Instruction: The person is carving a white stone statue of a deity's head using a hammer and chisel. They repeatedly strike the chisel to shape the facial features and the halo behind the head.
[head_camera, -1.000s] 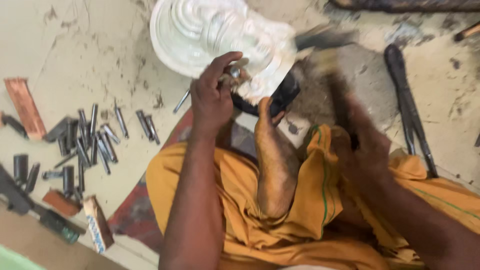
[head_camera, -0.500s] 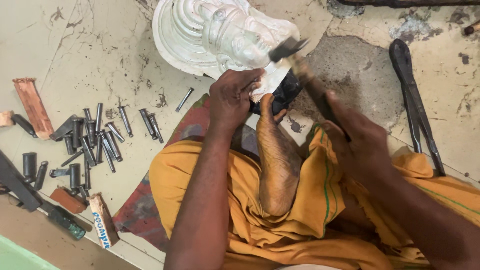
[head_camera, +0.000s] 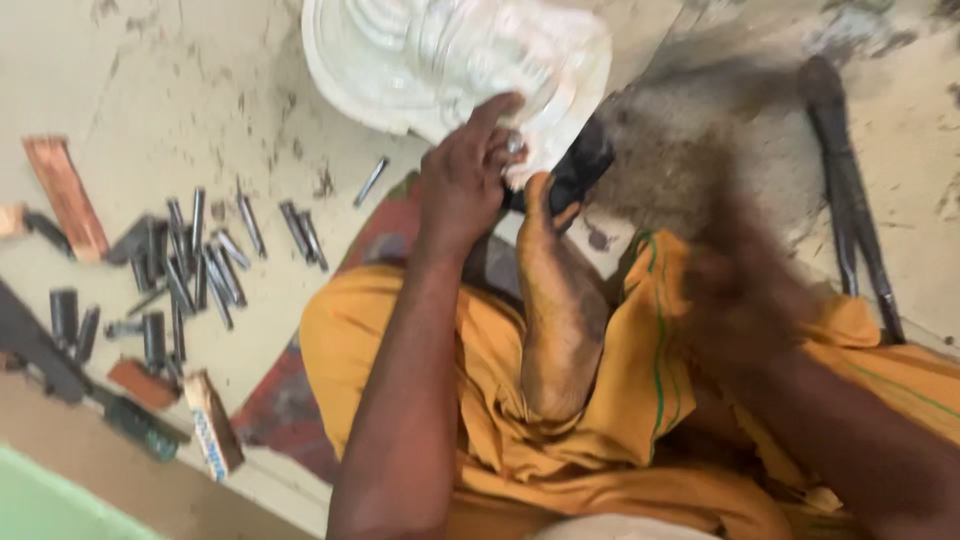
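Note:
A white carved stone piece (head_camera: 440, 60) lies on the dusty floor ahead of me. My left hand (head_camera: 462, 185) presses a small metal chisel (head_camera: 512, 146) against its lower edge, fingers closed round the tool. My right hand (head_camera: 742, 292) is a smear of motion at the right, closed on a dark hammer (head_camera: 668, 165) that is also badly blurred. My bare foot (head_camera: 560, 300) rests between the hands, its toes against a black block (head_camera: 582, 165) under the carving. An orange cloth (head_camera: 640, 400) covers my lap.
Several loose steel chisels (head_camera: 200, 262) lie scattered on the floor at the left, beside a reddish bar (head_camera: 64, 195) and a small box (head_camera: 212, 436). Long black tongs (head_camera: 850, 210) lie at the right. A red mat (head_camera: 290, 400) sits under my legs.
The hammer, raised over the chisel half a second ago, has swung into a blur with the right hand. The left hand stays on the chisel at the carving's edge.

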